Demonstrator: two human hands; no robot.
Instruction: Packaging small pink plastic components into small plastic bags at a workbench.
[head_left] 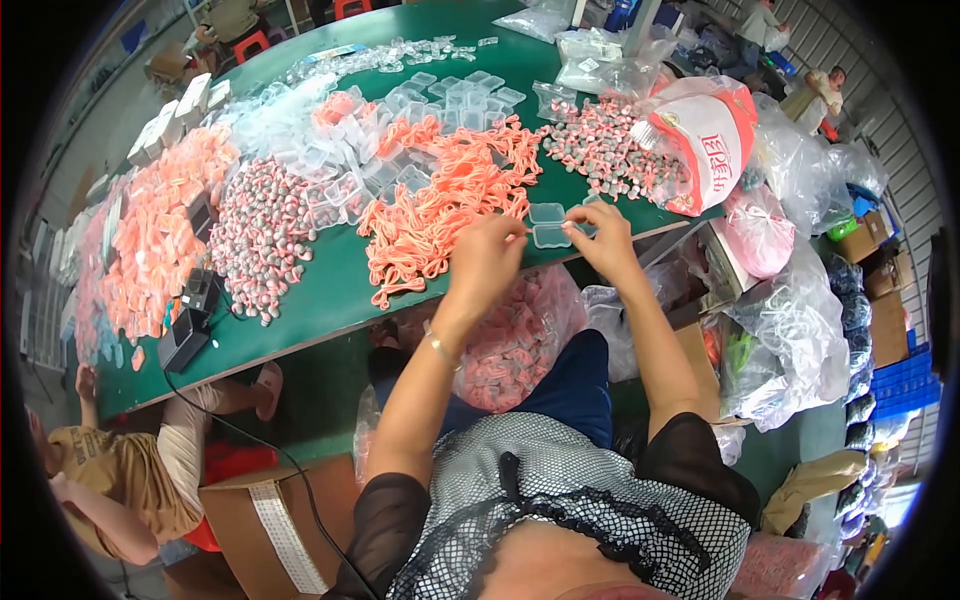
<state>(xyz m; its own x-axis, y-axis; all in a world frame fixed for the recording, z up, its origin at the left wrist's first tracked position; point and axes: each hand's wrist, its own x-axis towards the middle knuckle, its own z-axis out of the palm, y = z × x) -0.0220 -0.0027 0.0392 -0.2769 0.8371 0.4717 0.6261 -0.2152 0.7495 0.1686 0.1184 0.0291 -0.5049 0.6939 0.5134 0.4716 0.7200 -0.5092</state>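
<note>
A small clear plastic box (549, 237) lies with its lid open near the table's front edge, between my hands. My right hand (606, 240) pinches the box's right side between thumb and fingertips. Just left of the box, my left hand (487, 256) has its fingers drawn together; a hint of pink shows at the tips, too small to name. Beside that hand is a heap of coral-coloured looped cords (430, 205). Beyond my right hand, many small pink-and-grey pieces (610, 150) spill from a red-and-white plastic bag (712, 140).
The green table (290, 335) also bears clear boxes (470, 100), another pink-and-grey heap (262, 225) and a coral pile (160, 240). A bag of pink-and-grey pieces (510, 350) hangs below the edge. Another person (125, 480) sits at the left, near a cardboard box (285, 525).
</note>
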